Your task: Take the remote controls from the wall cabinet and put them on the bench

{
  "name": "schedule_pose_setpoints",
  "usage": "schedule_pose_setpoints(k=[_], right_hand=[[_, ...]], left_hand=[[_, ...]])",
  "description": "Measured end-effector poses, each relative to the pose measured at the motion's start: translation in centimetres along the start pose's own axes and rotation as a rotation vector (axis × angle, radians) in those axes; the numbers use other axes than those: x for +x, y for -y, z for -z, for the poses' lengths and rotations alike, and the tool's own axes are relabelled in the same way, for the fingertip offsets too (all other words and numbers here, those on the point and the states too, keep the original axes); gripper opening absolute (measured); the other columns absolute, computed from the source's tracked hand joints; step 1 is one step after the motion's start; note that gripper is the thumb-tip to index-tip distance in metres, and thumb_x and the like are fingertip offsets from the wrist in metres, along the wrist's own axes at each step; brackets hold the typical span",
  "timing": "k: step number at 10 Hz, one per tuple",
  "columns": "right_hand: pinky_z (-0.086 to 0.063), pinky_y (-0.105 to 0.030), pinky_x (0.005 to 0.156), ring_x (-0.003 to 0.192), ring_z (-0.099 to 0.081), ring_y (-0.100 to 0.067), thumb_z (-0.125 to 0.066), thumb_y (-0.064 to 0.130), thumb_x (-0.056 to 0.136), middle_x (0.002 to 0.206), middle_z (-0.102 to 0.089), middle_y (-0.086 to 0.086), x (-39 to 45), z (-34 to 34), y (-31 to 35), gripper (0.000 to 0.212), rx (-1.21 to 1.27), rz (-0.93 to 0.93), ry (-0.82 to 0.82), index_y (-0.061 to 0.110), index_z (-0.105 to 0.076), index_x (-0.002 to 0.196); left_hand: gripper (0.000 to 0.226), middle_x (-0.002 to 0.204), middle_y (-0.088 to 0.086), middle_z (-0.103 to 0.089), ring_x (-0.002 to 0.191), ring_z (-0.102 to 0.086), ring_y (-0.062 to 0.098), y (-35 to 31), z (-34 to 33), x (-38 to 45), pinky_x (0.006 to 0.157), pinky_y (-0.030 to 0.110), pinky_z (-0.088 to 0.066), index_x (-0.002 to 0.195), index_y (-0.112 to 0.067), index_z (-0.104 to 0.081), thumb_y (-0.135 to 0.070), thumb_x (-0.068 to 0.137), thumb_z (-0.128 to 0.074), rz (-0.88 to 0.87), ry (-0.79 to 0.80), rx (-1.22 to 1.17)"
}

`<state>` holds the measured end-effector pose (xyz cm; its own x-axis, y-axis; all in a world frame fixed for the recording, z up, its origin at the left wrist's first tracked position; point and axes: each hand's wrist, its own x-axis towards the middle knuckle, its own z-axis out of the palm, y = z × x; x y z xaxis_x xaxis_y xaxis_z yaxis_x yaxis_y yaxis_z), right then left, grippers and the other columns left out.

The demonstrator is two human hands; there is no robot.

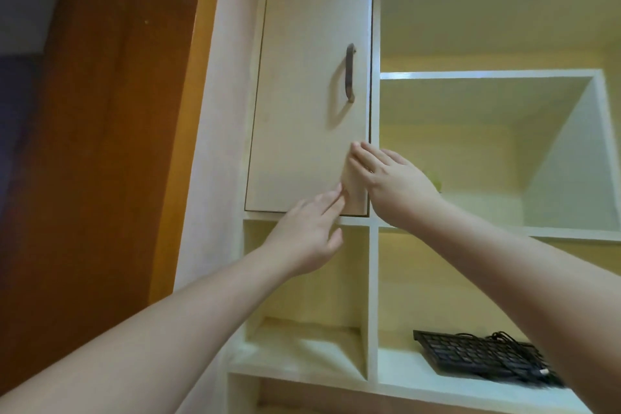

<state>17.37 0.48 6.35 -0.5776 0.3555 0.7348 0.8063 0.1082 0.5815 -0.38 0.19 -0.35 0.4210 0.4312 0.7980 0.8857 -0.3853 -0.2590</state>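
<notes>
The wall cabinet's cream door (302, 104) is closed or nearly closed, with a dark metal handle (350, 72) near its right edge. My left hand (309, 232) reaches up with fingertips touching the door's lower right corner. My right hand (386, 178) rests its fingers on the door's right edge, just above the left hand. Both hands hold nothing. No remote controls are visible; the cabinet's inside is hidden behind the door.
Open shelf compartments (470, 151) lie right of and below the door. A black keyboard (477, 356) with cables sits on the lower right shelf. A small green object (435, 180) peeks from behind my right hand. A brown wooden panel (100, 144) fills the left.
</notes>
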Motion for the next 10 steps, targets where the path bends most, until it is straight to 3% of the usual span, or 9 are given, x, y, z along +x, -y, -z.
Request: schedule_pose_setpoints(k=[4,6,7,8,9,10], right_hand=[[-0.007,-0.03,0.119,0.149,0.001,-0.016,-0.019,0.011,0.092,0.162,0.002,-0.006,1.1,-5.0,-1.0,0.064,0.212,-0.09,0.07,0.007,0.001,0.152],[-0.003,-0.028,0.119,0.149,-0.002,-0.015,-0.014,0.009,0.089,0.162,-0.003,-0.005,1.5,-6.2,-2.0,0.065,0.198,-0.068,0.004,0.007,0.0,0.153],[-0.003,-0.028,0.119,0.149,-0.003,-0.015,0.014,0.024,0.07,0.161,-0.006,-0.004,1.6,-6.8,-2.2,0.085,0.194,-0.049,-0.027,0.009,-0.003,0.153],[-0.002,-0.028,0.119,0.149,0.0,-0.015,0.004,0.023,0.083,0.162,-0.002,-0.005,1.3,-6.3,-1.6,0.071,0.227,-0.076,0.032,0.008,-0.001,0.153],[-0.004,-0.03,0.12,0.149,-0.001,-0.016,-0.022,0.021,0.098,0.162,-0.002,-0.007,1.1,-4.6,-1.0,0.06,0.265,-0.095,0.118,0.007,-0.002,0.152],[-0.009,-0.032,0.119,0.148,-0.007,-0.019,-0.029,0.027,0.099,0.16,-0.012,-0.008,0.3,-3.0,-0.5,0.058,0.353,-0.146,0.141,0.007,-0.014,0.151]], left_hand=[[0.061,0.162,-0.009,-0.001,0.139,-0.029,0.02,0.6,-4.0,2.7,0.114,0.031,-0.02,0.153,-0.023,-0.011,-0.033,0.098,-0.034,0.062,0.107,0.046],[0.059,0.161,-0.001,-0.015,0.141,-0.029,0.017,0.6,-5.2,2.8,0.113,0.03,-0.019,0.152,-0.015,-0.021,-0.032,0.095,-0.031,0.01,-0.039,0.166],[0.059,0.161,0.0,-0.013,0.141,-0.027,0.017,-0.2,-5.3,2.9,0.113,0.032,-0.018,0.152,-0.015,-0.019,-0.032,0.097,-0.032,0.071,-0.014,0.209],[0.06,0.162,0.001,-0.009,0.143,-0.023,0.017,-1.5,-4.4,3.4,0.114,0.033,-0.02,0.153,-0.014,-0.016,-0.033,0.098,-0.031,0.13,0.064,0.221],[0.058,0.16,0.001,-0.016,0.136,-0.035,0.024,-1.9,-3.0,3.8,0.107,0.037,-0.03,0.15,-0.015,-0.022,-0.035,0.097,-0.033,0.167,0.135,0.193],[0.059,0.16,0.0,-0.017,0.137,-0.034,0.024,-2.2,-1.9,3.8,0.104,0.039,-0.034,0.15,-0.017,-0.019,-0.038,0.097,-0.033,0.173,0.21,0.166]])
